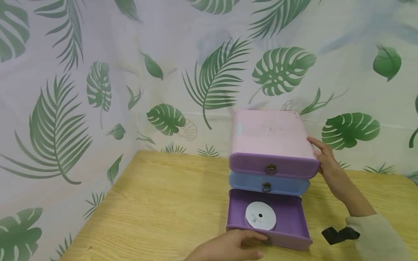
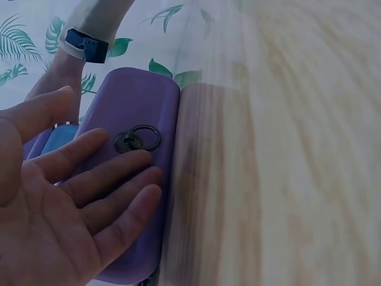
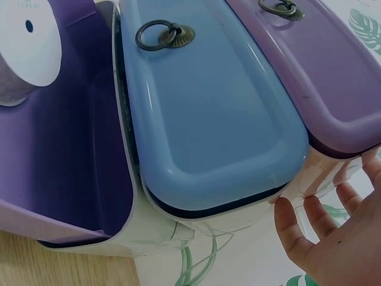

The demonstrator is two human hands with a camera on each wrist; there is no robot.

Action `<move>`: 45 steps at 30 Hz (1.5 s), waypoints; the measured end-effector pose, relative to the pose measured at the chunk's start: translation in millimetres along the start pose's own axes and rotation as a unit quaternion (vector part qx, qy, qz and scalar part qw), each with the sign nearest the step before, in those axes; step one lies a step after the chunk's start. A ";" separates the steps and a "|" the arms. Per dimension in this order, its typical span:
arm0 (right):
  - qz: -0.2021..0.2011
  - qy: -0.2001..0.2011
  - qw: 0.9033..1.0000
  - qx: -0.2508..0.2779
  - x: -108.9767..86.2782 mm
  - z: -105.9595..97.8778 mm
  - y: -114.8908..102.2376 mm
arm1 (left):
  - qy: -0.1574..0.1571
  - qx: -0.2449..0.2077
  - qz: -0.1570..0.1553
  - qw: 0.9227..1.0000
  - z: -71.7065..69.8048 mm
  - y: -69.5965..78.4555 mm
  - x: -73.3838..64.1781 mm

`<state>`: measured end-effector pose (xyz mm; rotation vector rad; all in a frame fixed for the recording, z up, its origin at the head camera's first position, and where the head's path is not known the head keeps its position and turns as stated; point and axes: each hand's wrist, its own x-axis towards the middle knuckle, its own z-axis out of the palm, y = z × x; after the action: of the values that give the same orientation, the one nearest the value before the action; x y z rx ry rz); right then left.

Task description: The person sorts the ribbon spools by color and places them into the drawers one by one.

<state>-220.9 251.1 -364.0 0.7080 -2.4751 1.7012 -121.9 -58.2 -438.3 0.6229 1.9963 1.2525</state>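
A small cabinet with a pale pink top [image 1: 271,132] has three stacked drawers. Its bottom purple drawer [image 1: 290,212] is pulled out, and a white round spool [image 1: 260,216] with a dark centre hole lies inside near the front. My left hand [image 1: 228,246] is at that drawer's front, its fingers extended beside the ring pull [image 2: 123,143] and not hooked through it. On the cabinet's right side rests my right hand [image 1: 333,175], fingers spread against the wall. In the right wrist view, its fingertips [image 3: 289,217] lie by the blue middle drawer [image 3: 220,113].
The cabinet stands on a light wood-grain table [image 1: 163,203], close to a backdrop [image 1: 183,83] printed with green leaves. Above the blue drawer is the purple top drawer [image 1: 294,167], pushed in. A black strap device [image 1: 339,235] sits at the right sleeve.
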 end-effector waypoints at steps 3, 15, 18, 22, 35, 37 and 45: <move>-0.003 0.001 1.000 -0.002 -0.7 0.5 0.2 | -0.001 -0.008 -0.012 1.000 2.5 -0.2 0.9; -0.004 0.003 1.000 0.007 0.4 1.2 2.4 | -0.012 -0.009 -0.009 1.000 5.8 -0.3 4.5; -0.007 0.002 1.000 0.005 0.2 0.1 2.8 | -0.016 -0.030 -0.016 0.999 7.1 0.8 5.8; -0.010 0.001 1.000 0.004 -0.2 -0.4 3.0 | -0.016 -0.021 -0.013 1.000 8.4 2.0 8.2; -0.011 0.001 1.000 0.014 0.0 2.3 0.6 | 0.052 -0.004 0.067 0.996 24.0 -10.2 26.7; -0.012 0.002 1.000 0.011 -0.5 1.9 1.0 | 0.069 0.002 0.081 0.994 26.7 -11.0 29.4; -0.008 0.000 1.000 -0.002 0.1 -0.7 1.1 | 0.162 -0.010 0.059 0.985 33.5 -7.4 37.5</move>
<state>-221.6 252.0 -364.6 0.7253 -2.4654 1.6889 -121.0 -15.7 -466.1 0.5622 2.2325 1.5241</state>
